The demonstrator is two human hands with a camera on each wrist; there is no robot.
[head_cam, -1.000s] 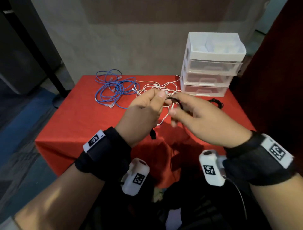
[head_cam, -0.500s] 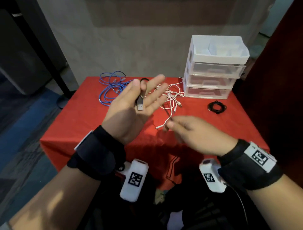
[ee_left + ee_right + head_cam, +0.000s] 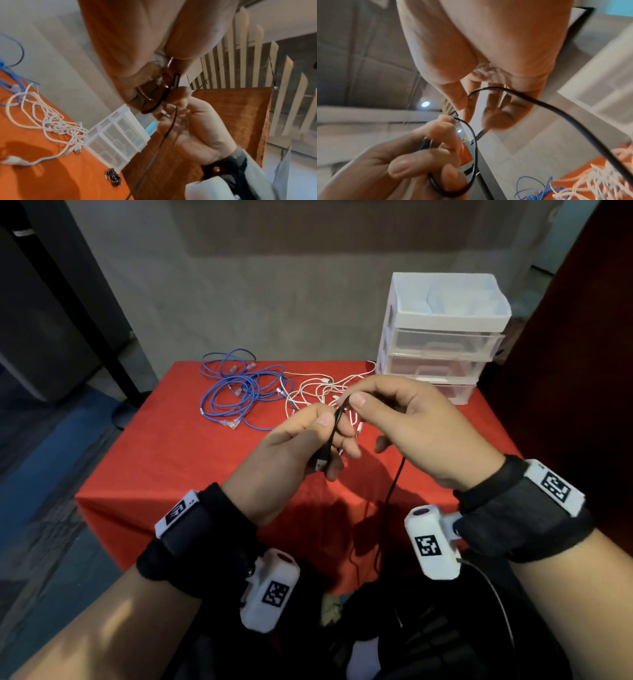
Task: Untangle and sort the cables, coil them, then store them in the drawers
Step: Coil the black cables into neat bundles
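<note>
A thin black USB cable [image 3: 394,484] runs between both hands above the red table [image 3: 171,457]. My left hand [image 3: 334,433] grips its plug end [image 3: 321,463], thumb on top and fingers curled under. My right hand [image 3: 352,398] pinches the cable just above that, between thumb and forefinger. The rest of the cable hangs down past the table's front edge. In the right wrist view the black cable [image 3: 556,108] loops across the fingers. A blue cable pile [image 3: 239,392] and a white cable tangle [image 3: 318,388] lie on the table behind my hands.
A white three-drawer unit [image 3: 442,337] stands at the table's back right corner, its drawers pushed in. A small coiled black cable [image 3: 113,175] lies on the cloth just in front of it. A grey wall rises behind the table.
The left hand was spread flat with the plug lying on its palm; its fingers have now curled round the plug. The right hand rose from lower down to pinch the cable beside the left.
</note>
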